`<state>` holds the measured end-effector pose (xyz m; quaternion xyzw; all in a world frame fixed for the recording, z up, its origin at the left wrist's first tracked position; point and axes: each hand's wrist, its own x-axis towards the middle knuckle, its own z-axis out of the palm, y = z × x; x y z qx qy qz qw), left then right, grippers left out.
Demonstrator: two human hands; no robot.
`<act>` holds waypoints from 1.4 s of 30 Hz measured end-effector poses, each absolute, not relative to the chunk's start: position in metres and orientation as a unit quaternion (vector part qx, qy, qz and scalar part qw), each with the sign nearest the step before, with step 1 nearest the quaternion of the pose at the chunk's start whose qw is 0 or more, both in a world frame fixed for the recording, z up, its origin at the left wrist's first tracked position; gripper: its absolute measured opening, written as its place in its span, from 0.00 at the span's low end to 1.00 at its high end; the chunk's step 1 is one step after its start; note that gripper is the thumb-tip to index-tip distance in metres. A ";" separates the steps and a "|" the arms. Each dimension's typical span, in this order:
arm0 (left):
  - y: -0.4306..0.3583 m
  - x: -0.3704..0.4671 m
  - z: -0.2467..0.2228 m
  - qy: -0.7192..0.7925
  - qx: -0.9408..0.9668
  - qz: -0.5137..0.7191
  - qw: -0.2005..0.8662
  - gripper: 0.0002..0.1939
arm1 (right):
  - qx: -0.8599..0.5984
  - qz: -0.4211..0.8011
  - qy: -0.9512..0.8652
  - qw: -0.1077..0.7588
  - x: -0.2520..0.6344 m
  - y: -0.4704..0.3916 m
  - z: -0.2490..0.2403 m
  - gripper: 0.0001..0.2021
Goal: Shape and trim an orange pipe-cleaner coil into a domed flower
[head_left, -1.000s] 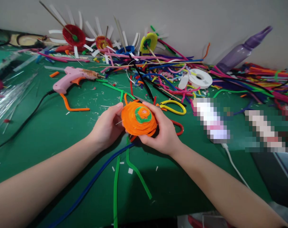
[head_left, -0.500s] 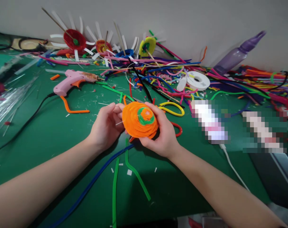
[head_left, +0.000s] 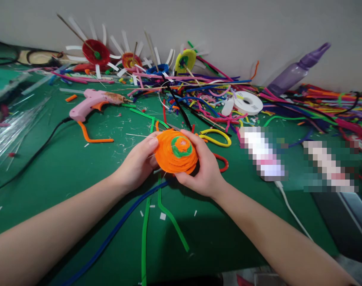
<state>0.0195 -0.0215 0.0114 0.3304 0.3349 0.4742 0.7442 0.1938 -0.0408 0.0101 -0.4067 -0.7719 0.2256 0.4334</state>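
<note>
An orange coiled pipe-cleaner disc (head_left: 165, 155) with a green ring near its raised centre is held between both hands above the table. My right hand (head_left: 207, 171) wraps round its right side, thumb below and fingers over the top edge. At its left edge my left hand (head_left: 140, 161) grips with the thumb in front; its other fingers are mostly hidden behind. Thin clear strands (head_left: 136, 135) stick out from the left and lower edges of the disc. Beneath it lie green pipe cleaners (head_left: 172, 216) and a blue one (head_left: 115, 230).
A pink glue gun (head_left: 93, 104) lies at left on the green table (head_left: 228, 234). Along the wall stand a red disc (head_left: 91, 49) with white strips, others like it, and a purple bottle (head_left: 291, 75). A white spool (head_left: 248, 103) sits among loose pipe cleaners. Blurred devices are at right.
My left hand has moved in against the disc, its thumb now pressing the left edge. The disc has shifted and turned slightly. My right hand keeps its hold.
</note>
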 end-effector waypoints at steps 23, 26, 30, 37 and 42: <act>-0.018 0.019 0.014 0.354 0.308 0.463 0.752 0.24 | -0.356 0.252 -0.796 0.421 0.194 -0.038 0.010 0.30; -0.016 0.019 0.011 0.320 0.329 0.473 0.752 0.24 | -0.348 0.256 -0.799 0.419 0.194 -0.037 0.010 0.30; -0.015 0.020 0.012 0.329 0.316 0.471 0.755 0.25 | -0.347 0.262 -0.798 0.417 0.194 -0.037 0.009 0.30; -0.016 0.021 0.014 0.355 0.311 0.473 0.744 0.24 | -0.351 0.260 -0.801 0.410 0.194 -0.037 0.010 0.30; -0.016 0.022 0.015 0.344 0.311 0.482 0.743 0.19 | -0.352 0.255 -0.803 0.407 0.193 -0.037 0.011 0.31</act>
